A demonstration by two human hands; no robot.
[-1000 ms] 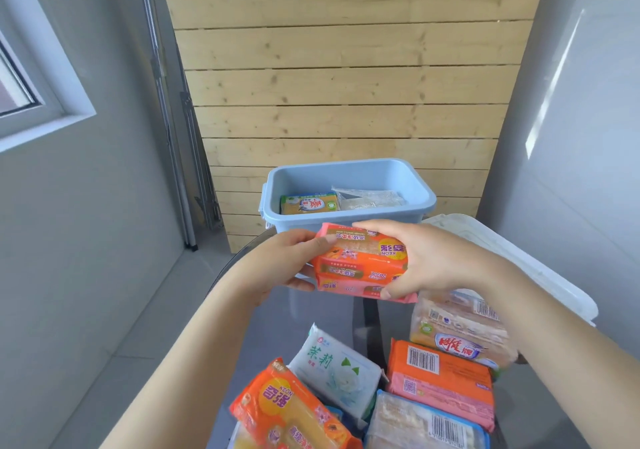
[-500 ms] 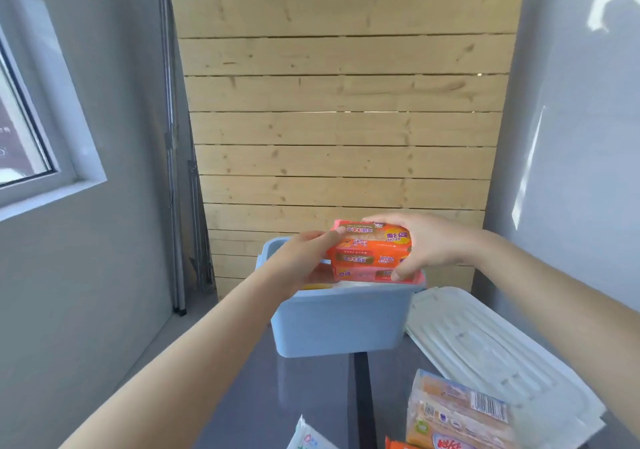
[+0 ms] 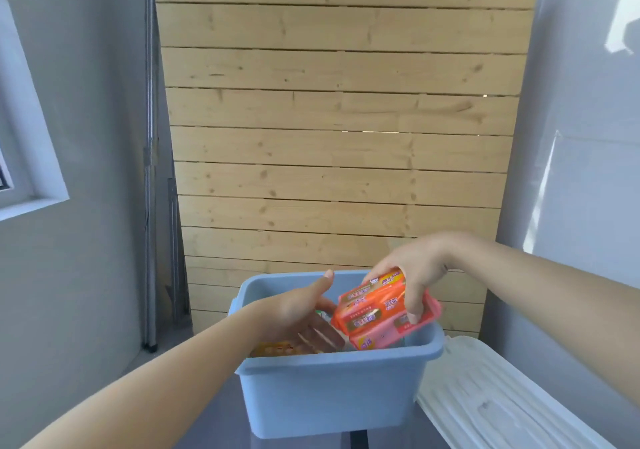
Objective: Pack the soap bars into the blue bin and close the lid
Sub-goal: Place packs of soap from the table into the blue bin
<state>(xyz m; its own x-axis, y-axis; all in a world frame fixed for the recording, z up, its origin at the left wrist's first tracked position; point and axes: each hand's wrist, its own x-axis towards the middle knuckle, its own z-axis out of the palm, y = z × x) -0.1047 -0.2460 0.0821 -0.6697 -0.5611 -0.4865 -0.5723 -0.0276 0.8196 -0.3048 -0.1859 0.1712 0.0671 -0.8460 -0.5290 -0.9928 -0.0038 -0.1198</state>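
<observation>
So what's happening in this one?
A person is packing soap into the blue bin. The right hand grips an orange and pink soap pack, tilted over the bin's opening. The left hand reaches in beside it, fingers open. Another pack already lies inside. The white lid lies off, right of the bin.

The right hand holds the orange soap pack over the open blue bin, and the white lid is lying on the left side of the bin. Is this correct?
Not quite. The head view shows the white lid lying to the right of the blue bin, not the left. The rest holds: the right hand holds the orange soap pack over the open bin.
</observation>
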